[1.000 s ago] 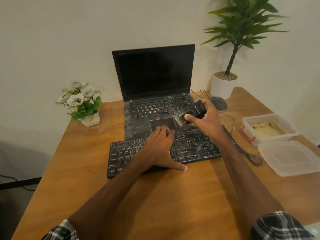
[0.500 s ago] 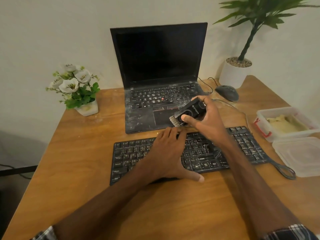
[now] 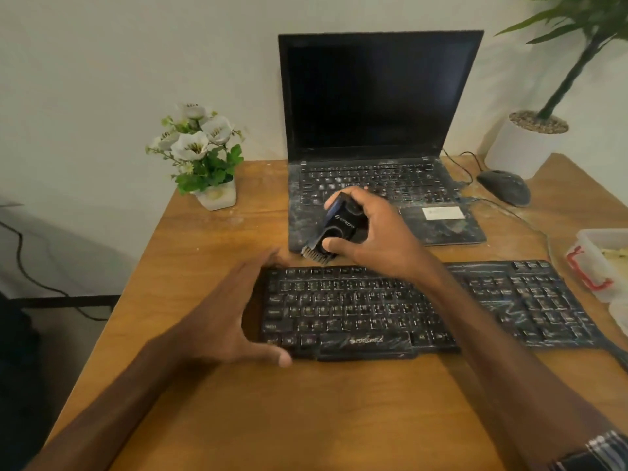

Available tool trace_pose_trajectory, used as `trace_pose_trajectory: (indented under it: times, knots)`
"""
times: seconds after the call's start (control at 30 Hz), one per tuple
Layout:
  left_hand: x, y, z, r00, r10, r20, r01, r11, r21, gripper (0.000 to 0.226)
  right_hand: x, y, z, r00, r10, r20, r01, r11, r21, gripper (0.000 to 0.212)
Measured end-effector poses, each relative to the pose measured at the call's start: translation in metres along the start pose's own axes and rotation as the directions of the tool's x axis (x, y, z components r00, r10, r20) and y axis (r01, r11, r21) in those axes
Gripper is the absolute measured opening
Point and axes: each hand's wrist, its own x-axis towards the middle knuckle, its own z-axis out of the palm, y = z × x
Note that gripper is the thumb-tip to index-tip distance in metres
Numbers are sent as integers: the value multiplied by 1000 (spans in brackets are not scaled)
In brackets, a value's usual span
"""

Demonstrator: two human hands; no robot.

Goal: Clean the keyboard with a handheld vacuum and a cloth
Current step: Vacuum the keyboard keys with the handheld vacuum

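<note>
A dusty black keyboard lies across the wooden desk. My right hand grips a small black handheld vacuum, its brush nozzle pointing down just above the keyboard's top left edge. My left hand is spread at the keyboard's left end, fingers along the far corner and thumb by the near edge. A yellowish cloth lies in a clear box at the right edge.
An open dusty laptop stands behind the keyboard. A mouse and its cable lie to the right, beside a white potted plant. A small flower pot sits at the back left. The clear plastic box stands at the right.
My left hand has slid from the middle of the keys to the keyboard's left end. My right hand has carried the vacuum left toward the top left corner.
</note>
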Motion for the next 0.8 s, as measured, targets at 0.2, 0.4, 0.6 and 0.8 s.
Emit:
trace_pose_trajectory:
  times: [0.2,0.4,0.6,0.8]
  knots:
    - [3,-10,-1,998,13,59,-18,995,99,173,21,-20,24,989,-108,97,109,994,-1,53]
    - [9,-17,-4,998,38,47,-43,992,120,175,27,-26,43,973,-157,169,166,985,-39,50]
    - [14,-19,-4,995,95,15,-96,994,46,179,30,-26,55,959,-219,179,241,964,-116,47]
    - [13,-24,-4,999,52,-15,-52,999,-2,172,30,-27,48,957,-161,240,215,952,-217,49]
